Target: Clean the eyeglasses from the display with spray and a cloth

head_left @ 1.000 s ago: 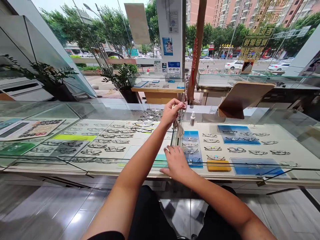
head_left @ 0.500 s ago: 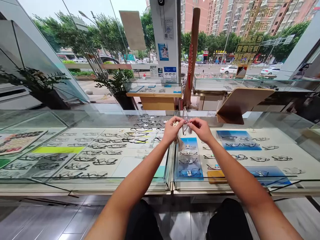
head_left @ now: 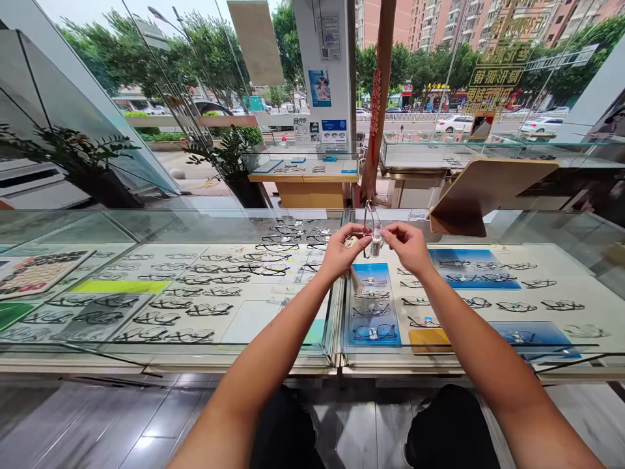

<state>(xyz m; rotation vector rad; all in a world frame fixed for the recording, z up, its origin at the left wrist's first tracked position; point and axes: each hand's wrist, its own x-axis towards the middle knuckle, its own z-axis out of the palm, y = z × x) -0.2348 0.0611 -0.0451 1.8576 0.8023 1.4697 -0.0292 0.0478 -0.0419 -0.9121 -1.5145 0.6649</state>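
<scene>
My left hand is closed in a pinch on a thin-rimmed pair of eyeglasses, held up nearly edge-on above the glass counter. A pale beige cloth is bunched in the same hand, its end hanging below the palm. My right hand has thumb and forefinger pinched together at the right side of the glasses; the exact contact is too small to make out. Between the hands appears a small clear bottle with a white label, seemingly standing on the counter behind the glasses.
Glass display cases full of eyeglasses stretch across in front of me. Blue display cards lie inside. A wooden stand rests on the counter at right. Beyond are a potted plant, a wooden post and windows.
My hands have moved slightly apart. The glasses have turned and tilted, and the small bottle shows more clearly between the hands. The view has dipped slightly.
</scene>
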